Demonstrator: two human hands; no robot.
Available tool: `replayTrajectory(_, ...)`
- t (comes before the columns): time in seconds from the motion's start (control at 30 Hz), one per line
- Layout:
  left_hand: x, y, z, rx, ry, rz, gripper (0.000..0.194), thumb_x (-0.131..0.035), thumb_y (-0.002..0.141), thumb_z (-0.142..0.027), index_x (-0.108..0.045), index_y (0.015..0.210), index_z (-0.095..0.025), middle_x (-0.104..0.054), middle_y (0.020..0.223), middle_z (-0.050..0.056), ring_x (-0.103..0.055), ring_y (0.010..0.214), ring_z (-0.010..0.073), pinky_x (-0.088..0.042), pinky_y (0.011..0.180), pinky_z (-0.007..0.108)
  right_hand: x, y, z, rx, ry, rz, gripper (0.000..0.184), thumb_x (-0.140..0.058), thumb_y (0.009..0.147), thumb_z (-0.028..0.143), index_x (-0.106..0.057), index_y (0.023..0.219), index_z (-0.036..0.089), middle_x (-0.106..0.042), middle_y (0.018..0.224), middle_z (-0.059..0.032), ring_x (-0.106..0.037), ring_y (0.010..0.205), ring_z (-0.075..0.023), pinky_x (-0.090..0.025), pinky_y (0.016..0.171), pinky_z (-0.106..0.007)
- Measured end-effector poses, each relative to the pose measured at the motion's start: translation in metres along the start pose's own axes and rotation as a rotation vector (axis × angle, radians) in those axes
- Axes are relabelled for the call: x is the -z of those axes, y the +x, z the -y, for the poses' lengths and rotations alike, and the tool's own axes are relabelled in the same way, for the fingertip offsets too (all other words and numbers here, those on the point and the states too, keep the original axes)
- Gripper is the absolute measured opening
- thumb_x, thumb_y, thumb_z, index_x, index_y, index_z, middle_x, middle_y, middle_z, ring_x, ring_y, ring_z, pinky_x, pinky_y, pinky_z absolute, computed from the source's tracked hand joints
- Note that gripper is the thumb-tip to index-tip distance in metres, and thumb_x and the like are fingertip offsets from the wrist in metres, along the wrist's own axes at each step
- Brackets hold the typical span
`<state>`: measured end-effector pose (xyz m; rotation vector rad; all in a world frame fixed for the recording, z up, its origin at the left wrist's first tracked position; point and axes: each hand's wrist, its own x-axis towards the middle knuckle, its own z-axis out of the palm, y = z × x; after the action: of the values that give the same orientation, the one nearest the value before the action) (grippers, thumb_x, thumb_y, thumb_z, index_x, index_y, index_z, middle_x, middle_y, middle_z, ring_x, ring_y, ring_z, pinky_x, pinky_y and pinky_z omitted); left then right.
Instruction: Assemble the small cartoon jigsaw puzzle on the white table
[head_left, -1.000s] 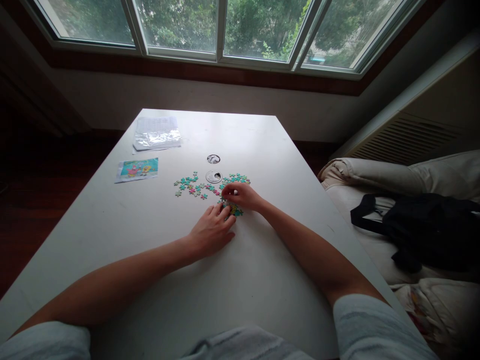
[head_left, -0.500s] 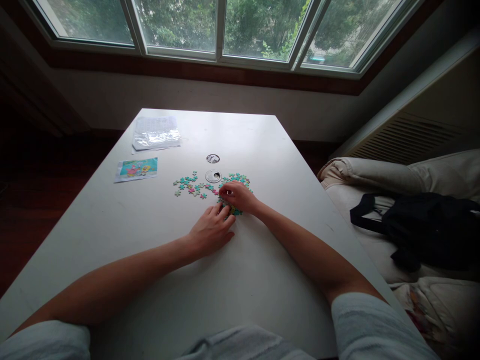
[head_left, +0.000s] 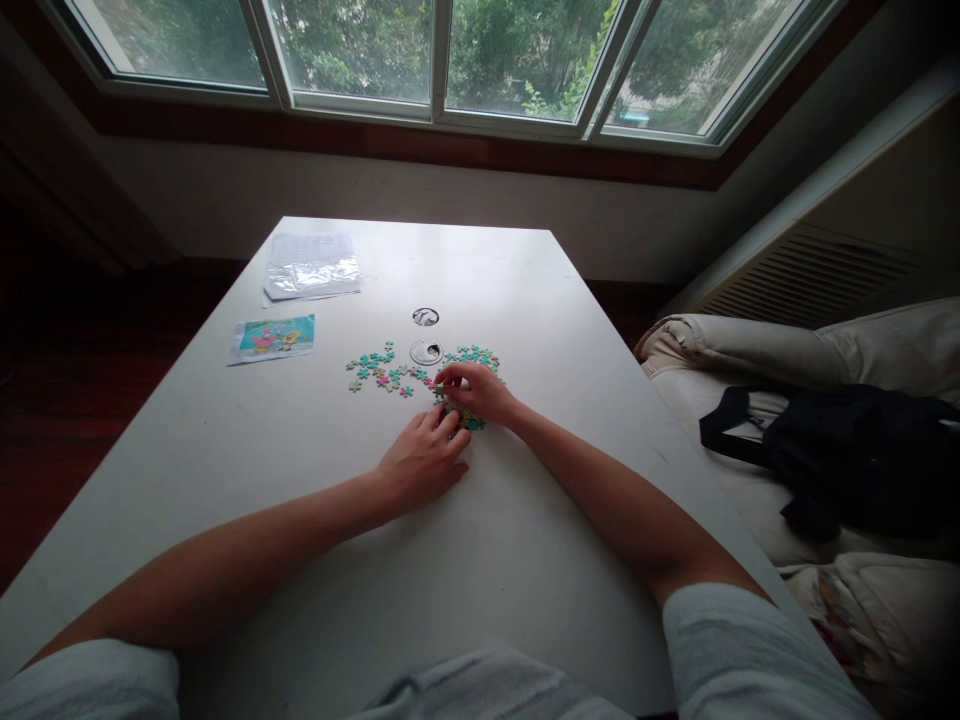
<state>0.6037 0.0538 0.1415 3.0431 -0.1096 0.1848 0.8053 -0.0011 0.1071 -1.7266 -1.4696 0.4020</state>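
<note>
Small flower-shaped puzzle pieces (head_left: 391,376) in green, teal, pink and yellow lie loosely scattered on the white table (head_left: 315,430). A denser heap of pieces (head_left: 474,355) lies to the right, partly hidden by my right hand (head_left: 484,392). Its thumb and forefinger curve together in a pinch at a small greenish piece at the heap's left edge. Palm down, my left hand (head_left: 421,465) rests on the table, fingers spread, their tips touching the near edge of the pieces. Just beyond the hands is a round, silvery lid-like disc (head_left: 427,352).
A second, smaller round disc (head_left: 425,317) lies farther back. On the left are a cartoon picture sheet (head_left: 274,338) and a clear plastic sleeve with papers (head_left: 313,266). Right of the table, a cream sofa (head_left: 720,345) holds a black bag (head_left: 862,460).
My right hand has shifted slightly left across the pieces, its fingertips moving at the heap's edge. The left hand has stayed in place.
</note>
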Motion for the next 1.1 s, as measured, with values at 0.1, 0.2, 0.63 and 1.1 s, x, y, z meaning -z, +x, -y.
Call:
replayTrajectory(0.1, 0.000, 0.000, 0.000, -0.005, -0.008, 0.003, 0.025, -0.060, 0.093, -0.033, -0.059, 0.114, -0.018, -0.057, 0.127, 0.014, -0.051, 0.123, 0.0320, -0.044, 0.102, 0.047, -0.002, 0.000, 0.002, 0.010, -0.006, 0.022, 0.017, -0.064, 0.084, 0.012, -0.075, 0.094, 0.020, -0.070, 0.079, 0.0004, -0.058, 0.072, -0.0129, -0.045, 0.075, -0.025)
replayTrajectory(0.2, 0.000, 0.000, -0.001, -0.004, -0.013, 0.002, 0.025, -0.061, 0.093, -0.033, -0.059, 0.113, -0.019, -0.057, 0.126, 0.014, -0.051, 0.123, 0.0318, -0.044, 0.102, 0.047, -0.004, 0.000, 0.002, 0.020, -0.034, 0.027, 0.015, -0.065, 0.085, 0.013, -0.075, 0.093, 0.020, -0.070, 0.079, 0.0000, -0.058, 0.074, -0.0137, -0.044, 0.076, -0.026)
replayTrajectory(0.63, -0.001, 0.001, 0.000, -0.006, -0.003, -0.001, 0.025, -0.061, 0.093, -0.033, -0.059, 0.113, -0.018, -0.057, 0.127, 0.015, -0.050, 0.125, 0.0328, -0.044, 0.103, 0.047, -0.008, 0.002, -0.007, 0.087, -0.161, -0.001, 0.014, -0.065, 0.089, 0.012, -0.075, 0.094, 0.021, -0.070, 0.085, -0.0020, -0.057, 0.082, -0.0164, -0.041, 0.088, -0.032)
replayTrajectory(1.1, 0.002, 0.000, 0.000, 0.022, 0.031, 0.005, 0.029, -0.060, 0.093, -0.034, -0.060, 0.117, -0.018, -0.057, 0.136, 0.016, -0.047, 0.133, 0.0349, -0.037, 0.110, 0.051, 0.009, 0.001, -0.009, 0.021, 0.018, -0.040, 0.018, -0.061, 0.085, 0.014, -0.074, 0.096, 0.020, -0.070, 0.085, -0.0015, -0.060, 0.077, -0.0134, -0.046, 0.080, -0.028)
